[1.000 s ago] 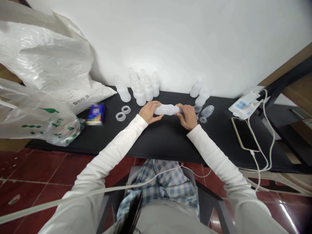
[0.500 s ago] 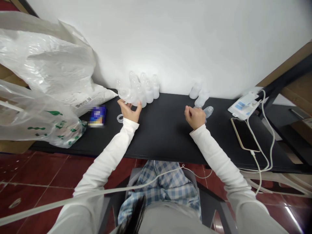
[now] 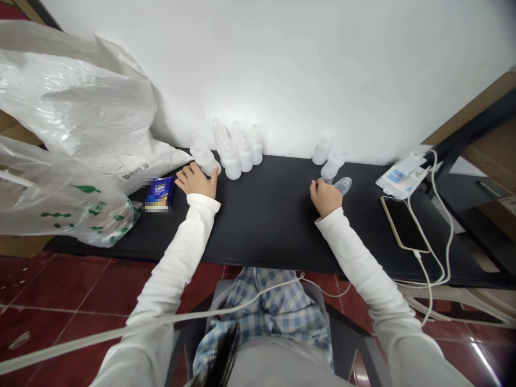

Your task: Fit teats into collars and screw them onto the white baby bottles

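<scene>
Crowding the leftmost bottle (image 3: 207, 158), the left hand (image 3: 197, 181) is palm down with fingers loosely spread; whether it has hold of anything underneath, I cannot tell. That bottle stands on the black table (image 3: 266, 226) just beside the cluster of bottles (image 3: 233, 165), so a careless push of the thumb could tip it into its neighbours. The right hand (image 3: 325, 198) is curled inward, hiding anything it may hold; a sideways knock could send the clear cap (image 3: 343, 185) beside it sliding, or topple the pair of bottles (image 3: 334, 162) behind.
</scene>
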{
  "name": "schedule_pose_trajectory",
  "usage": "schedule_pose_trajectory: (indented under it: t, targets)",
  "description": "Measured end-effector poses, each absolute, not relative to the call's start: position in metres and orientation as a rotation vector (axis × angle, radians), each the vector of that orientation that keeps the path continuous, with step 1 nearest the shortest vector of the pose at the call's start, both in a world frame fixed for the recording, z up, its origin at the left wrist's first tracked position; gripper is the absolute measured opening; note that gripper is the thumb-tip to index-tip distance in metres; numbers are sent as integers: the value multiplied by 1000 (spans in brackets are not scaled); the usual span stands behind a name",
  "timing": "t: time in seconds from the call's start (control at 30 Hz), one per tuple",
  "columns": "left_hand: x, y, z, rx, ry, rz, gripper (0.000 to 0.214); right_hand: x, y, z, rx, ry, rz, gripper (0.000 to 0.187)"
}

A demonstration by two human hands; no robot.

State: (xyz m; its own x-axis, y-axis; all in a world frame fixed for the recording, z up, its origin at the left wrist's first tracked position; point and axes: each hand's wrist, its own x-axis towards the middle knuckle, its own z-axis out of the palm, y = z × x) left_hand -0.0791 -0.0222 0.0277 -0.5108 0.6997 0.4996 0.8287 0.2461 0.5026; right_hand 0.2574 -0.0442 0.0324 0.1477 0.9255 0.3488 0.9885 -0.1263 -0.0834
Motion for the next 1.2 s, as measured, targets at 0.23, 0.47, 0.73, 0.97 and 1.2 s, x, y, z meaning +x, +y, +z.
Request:
schedule_pose_trajectory:
  t: [0.23,0.47,0.73,0.97,1.2]
  targets:
    - [-80,-15,20,-1526,-2399,-969,47,264,-35,15,-1935,-1966,-420,29]
    - [-76,-16,19,-1619,-2424,-905,49,265,-35,13,-1897,-1986,-428,26]
    - [-61,-34,8,-1651,-2377,-630,49,263,-39,19,-1883,-1867,-542,29]
    - [-21,-52,16,-1822,-2329,-413,30,263,-37,13,-1925,-1929,-332,48]
    - [6,-54,13,-2409,-1865,-534,36,263,-33,9,-1748,-1989,-198,59]
